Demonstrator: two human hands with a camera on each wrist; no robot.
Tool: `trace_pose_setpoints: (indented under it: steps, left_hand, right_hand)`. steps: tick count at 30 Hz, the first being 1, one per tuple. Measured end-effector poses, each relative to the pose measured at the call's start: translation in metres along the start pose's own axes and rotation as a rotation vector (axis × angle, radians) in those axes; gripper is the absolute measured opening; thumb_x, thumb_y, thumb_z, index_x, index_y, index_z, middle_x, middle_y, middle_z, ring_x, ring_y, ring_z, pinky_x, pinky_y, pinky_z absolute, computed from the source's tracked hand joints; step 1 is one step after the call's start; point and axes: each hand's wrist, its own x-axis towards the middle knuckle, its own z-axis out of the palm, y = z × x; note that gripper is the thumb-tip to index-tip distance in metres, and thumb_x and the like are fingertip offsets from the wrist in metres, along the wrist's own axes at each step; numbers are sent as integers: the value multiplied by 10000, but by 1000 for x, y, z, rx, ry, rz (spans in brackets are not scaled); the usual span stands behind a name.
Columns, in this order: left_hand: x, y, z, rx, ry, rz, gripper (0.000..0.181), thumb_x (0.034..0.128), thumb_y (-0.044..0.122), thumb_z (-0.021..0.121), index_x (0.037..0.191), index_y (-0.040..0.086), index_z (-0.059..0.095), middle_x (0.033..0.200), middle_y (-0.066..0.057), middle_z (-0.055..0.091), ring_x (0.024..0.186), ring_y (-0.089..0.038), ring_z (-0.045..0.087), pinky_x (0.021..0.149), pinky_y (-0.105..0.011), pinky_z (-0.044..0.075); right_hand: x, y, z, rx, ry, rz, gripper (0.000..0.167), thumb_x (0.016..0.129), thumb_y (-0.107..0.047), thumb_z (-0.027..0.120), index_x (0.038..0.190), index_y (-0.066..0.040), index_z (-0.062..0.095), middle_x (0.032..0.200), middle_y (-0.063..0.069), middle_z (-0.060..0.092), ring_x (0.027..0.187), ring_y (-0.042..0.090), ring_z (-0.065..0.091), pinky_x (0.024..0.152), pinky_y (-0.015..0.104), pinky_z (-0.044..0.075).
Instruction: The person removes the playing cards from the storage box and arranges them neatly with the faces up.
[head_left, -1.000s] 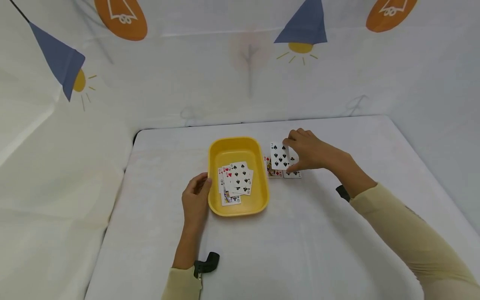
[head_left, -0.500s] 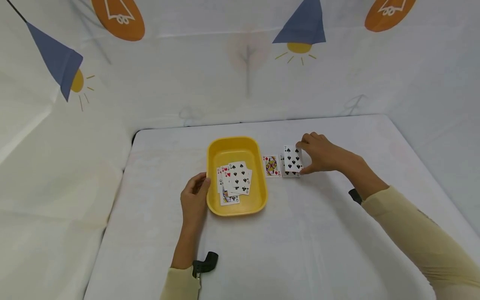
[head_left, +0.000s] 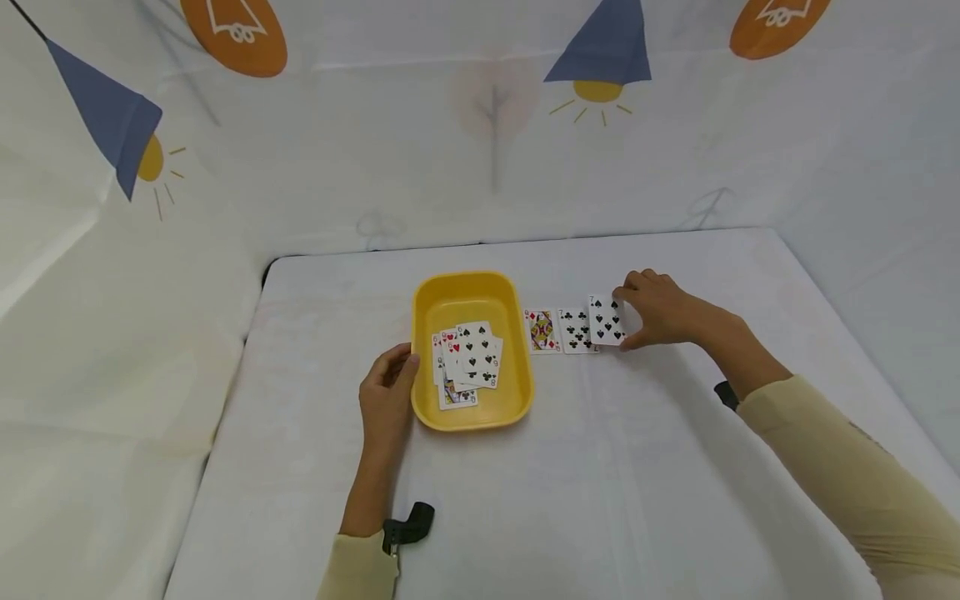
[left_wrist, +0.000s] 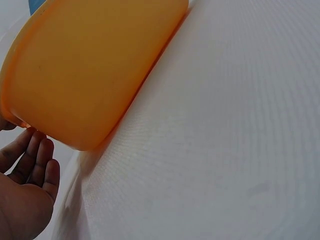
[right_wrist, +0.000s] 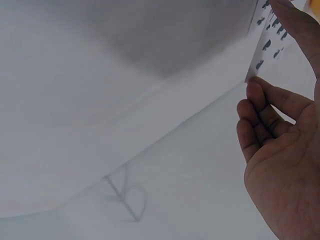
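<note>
A white-covered desk (head_left: 525, 500) with rounded far corners and faint creases bears a yellow, rounded-rectangular tray (head_left: 506, 400). Just to the tray's right, a white paper playing card with a red-diamond court figure (head_left: 542, 332) lies face up; beside it lies a white seven-of-clubs card (head_left: 576, 332), also face up.

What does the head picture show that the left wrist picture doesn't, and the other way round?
Only the head view shows the playing cards inside the yellow tray, the right hand pinching the seven of spades, and two more cards lying beside the tray.

Only the left wrist view shows the palm side of the left hand and a close look at the outer wall of the tray.

Both show the left hand at the tray's edge, and the white table.
</note>
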Motion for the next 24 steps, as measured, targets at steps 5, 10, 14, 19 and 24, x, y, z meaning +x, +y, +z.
trace_pose_setpoints:
  steps: [5,10,14,19,24]
  left_hand:
    - [0,-2,0,8,3,9,380,961,394,675,1244,142,674,1180,11,649,1085,-123,590,967,-239,476]
    - [1,-4,0,14,3,17,371,966,384,670,1246,140,672,1183,11,649,1084,-124,588,964,-241,478]
    - [0,-4,-1,20,4,13,373,967,383,668,1249,139,671,1187,7,648,1086,-132,589,954,-232,481]
    - [0,-3,-1,10,3,18,378,968,370,670,1255,124,668,1199,-23,647,1093,-162,587,944,-220,479]
    - [0,-2,0,4,-1,18,378,966,372,673,1256,129,669,1197,-20,645,1087,-163,586,939,-223,482]
  right_hand:
    - [-3,8,4,-3,2,9,806,697,-349,908,1279,97,575,1178,213,522,1081,376,454,917,537,404]
    - [-4,13,11,-7,-7,13,812,688,-348,914,1276,96,575,1191,226,526,1092,389,461,930,552,410]
    - [-3,14,14,1,-12,-1,803,690,-350,914,1269,96,581,1184,226,532,1093,392,468,927,554,416]
    - [-2,16,18,-5,-19,3,806,688,-357,915,1268,93,584,1181,221,536,1097,390,471,934,557,420]
    - [-1,18,22,-2,-28,9,818,678,-362,920,1268,93,583,1181,230,537,1095,398,472,924,563,424]
